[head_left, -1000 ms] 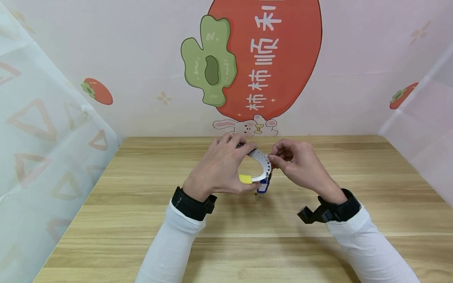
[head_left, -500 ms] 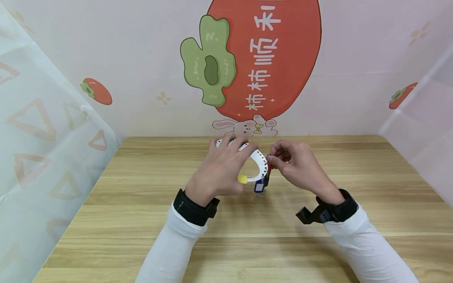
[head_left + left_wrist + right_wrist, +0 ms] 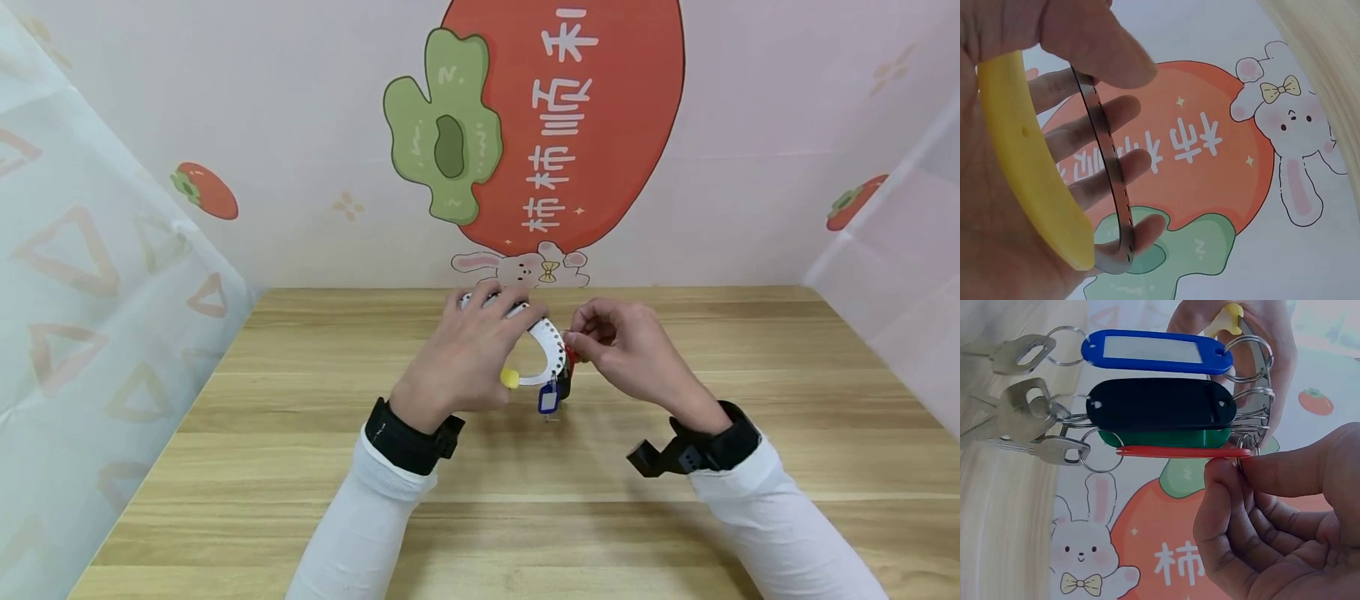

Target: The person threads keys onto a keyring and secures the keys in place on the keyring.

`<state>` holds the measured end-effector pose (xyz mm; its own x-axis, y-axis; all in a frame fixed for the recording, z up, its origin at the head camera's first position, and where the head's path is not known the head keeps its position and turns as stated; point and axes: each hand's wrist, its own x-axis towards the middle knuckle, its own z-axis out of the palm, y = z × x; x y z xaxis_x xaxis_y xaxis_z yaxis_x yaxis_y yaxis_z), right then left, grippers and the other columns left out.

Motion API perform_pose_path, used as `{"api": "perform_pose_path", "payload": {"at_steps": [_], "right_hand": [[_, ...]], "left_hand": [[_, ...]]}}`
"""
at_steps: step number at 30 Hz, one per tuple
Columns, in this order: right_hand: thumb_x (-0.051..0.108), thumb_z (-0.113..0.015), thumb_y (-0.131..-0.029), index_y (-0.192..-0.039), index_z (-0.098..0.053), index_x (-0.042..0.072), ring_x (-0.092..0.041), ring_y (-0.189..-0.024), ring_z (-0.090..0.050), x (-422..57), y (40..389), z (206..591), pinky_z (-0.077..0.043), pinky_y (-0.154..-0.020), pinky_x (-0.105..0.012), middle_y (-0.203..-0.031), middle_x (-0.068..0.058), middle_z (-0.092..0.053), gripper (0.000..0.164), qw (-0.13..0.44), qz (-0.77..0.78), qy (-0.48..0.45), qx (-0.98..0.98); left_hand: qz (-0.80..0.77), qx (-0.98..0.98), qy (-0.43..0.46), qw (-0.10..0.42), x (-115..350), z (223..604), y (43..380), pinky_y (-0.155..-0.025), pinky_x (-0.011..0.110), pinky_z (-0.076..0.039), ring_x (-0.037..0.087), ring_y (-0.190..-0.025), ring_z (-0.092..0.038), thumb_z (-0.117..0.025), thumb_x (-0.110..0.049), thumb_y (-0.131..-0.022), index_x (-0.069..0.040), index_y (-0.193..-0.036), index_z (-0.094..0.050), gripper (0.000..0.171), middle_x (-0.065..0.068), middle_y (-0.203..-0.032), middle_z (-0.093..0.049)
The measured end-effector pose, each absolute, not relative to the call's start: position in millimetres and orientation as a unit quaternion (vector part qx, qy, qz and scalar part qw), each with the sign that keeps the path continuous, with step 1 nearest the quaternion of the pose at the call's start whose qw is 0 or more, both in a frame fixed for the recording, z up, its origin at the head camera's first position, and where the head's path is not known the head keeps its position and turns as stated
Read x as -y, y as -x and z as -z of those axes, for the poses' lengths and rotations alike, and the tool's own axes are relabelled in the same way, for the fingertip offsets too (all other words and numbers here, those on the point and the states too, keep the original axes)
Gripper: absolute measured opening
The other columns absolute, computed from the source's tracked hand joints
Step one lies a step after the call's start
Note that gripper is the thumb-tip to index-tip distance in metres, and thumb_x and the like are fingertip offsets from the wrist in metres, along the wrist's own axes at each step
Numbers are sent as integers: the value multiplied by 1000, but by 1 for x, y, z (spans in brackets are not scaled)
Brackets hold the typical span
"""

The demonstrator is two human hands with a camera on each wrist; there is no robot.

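Observation:
My left hand [image 3: 465,358] holds a large ring-shaped key holder [image 3: 553,343], a flat metal band with holes and a yellow handle [image 3: 1029,150]. In the left wrist view the handle lies along the palm and the fingers reach past the band. Thumb and index finger of my right hand [image 3: 1279,519] pinch the small split ring at the end of a red key tag [image 3: 1182,452], right at the band's edge. Blue [image 3: 1154,351], black [image 3: 1160,405] and green [image 3: 1166,439] tags hang from the band beside it. Several metal keys [image 3: 1025,400] dangle from the tags.
Below the hands is a wooden table [image 3: 510,517]. A printed backdrop [image 3: 300,125] with a red fruit and a rabbit stands at its far edge. A patterned sheet [image 3: 112,333] slopes along the left side, another [image 3: 915,250] on the right.
My left hand has turned the key holder, so its flat white face shows more. The blue tag has swung slightly left and down. The right hand keeps its pinch almost in place.

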<state>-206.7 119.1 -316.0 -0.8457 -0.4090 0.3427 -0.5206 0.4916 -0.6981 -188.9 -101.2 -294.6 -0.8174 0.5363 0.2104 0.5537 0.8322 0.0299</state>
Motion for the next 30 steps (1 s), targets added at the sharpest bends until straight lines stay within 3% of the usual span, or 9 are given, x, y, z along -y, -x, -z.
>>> {"api": "perform_pose_path", "payload": {"at_steps": [16, 30], "right_hand": [[1, -69, -93, -89, -65, 0, -18, -67, -65, -119, 206, 313, -54, -60, -27, -78, -7, -68, 5, 15, -451, -246, 858], [2, -69, -94, -90, -65, 0, -18, -67, -67, -118, 206, 313, -55, -62, -29, -77, -8, -68, 6, 8, -471, -224, 853]], "left_hand": [[49, 950, 286, 113, 102, 295, 190, -105, 63, -30, 33, -139, -35, -87, -25, -62, -28, -141, -58, 83, -1, -146, -48], [66, 946, 295, 120, 102, 296, 191, -100, 64, -32, 31, -135, -36, -87, -27, -61, -27, -137, -60, 81, -1, -141, -51]]}}
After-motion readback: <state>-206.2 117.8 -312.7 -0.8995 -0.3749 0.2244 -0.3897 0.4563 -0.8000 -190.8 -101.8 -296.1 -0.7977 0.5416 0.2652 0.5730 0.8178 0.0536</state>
